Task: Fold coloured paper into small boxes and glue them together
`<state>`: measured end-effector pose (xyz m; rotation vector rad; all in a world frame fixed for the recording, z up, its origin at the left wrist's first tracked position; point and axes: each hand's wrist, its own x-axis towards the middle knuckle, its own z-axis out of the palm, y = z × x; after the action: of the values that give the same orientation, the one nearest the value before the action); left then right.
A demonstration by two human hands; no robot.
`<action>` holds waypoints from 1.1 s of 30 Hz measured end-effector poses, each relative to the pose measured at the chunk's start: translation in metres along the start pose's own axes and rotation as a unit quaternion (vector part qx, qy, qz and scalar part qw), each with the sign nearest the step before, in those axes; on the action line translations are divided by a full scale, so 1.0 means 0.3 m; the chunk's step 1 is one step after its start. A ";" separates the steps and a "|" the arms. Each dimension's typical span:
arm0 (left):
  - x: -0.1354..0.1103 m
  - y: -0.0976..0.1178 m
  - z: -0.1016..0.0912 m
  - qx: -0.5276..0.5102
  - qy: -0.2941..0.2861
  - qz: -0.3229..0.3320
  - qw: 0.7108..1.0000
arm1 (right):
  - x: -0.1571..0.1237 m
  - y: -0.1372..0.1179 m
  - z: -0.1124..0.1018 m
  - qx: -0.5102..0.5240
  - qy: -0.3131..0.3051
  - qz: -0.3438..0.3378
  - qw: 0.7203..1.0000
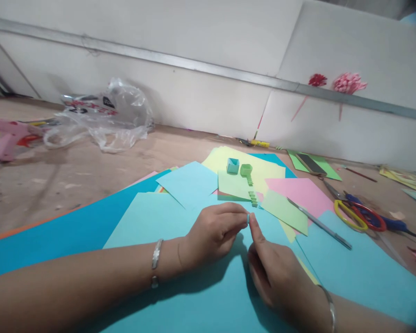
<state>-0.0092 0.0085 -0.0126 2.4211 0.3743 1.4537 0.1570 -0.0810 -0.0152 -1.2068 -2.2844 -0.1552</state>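
My left hand (213,233) and my right hand (275,268) meet fingertip to fingertip over light blue paper (152,217). Both pinch one tiny light blue paper piece (248,217), folded small and mostly hidden by the fingers. Just beyond the fingertips lies a green accordion-folded paper strip (252,198). Further back on a light green sheet (233,185) stand a small blue paper cube (232,165) and a small green paper box (245,169). Each wrist wears a silver bangle.
Coloured sheets overlap on a big blue sheet (55,231): yellow, pink (303,192), green. A pen (319,223) lies to the right, then scissors (358,215) with yellow and red handles. A phone (311,164), a plastic bag (103,115) and wall paper flowers (348,83) lie beyond.
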 end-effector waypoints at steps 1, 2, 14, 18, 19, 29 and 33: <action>0.004 0.003 0.000 -0.004 0.009 0.003 1.000 | 0.001 -0.003 0.001 -0.009 -0.002 0.005 1.000; 0.009 0.006 -0.002 -0.011 0.017 0.000 1.000 | 0.001 -0.006 0.001 -0.011 -0.004 0.011 1.000; 0.021 0.023 -0.014 -0.104 -0.034 -0.048 0.993 | 0.012 0.026 -0.090 0.120 0.052 0.068 0.989; 0.022 0.018 -0.017 -0.148 -0.113 -0.046 0.982 | 0.042 0.047 -0.116 0.145 0.007 0.106 0.984; 0.022 0.016 -0.018 -0.157 -0.135 -0.052 0.977 | 0.046 0.051 -0.119 0.153 -0.019 0.106 0.982; 0.021 0.025 -0.023 -0.279 -0.294 -0.135 0.904 | 0.037 0.041 -0.071 0.231 -0.036 0.069 0.970; 0.023 0.008 -0.023 -0.230 -0.271 -0.136 0.925 | 0.044 0.054 -0.066 0.196 -0.037 0.069 0.978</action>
<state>-0.0120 0.0094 -0.0030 2.1512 0.1960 0.6217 0.1721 -0.0688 0.0060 -1.1675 -2.1491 0.3810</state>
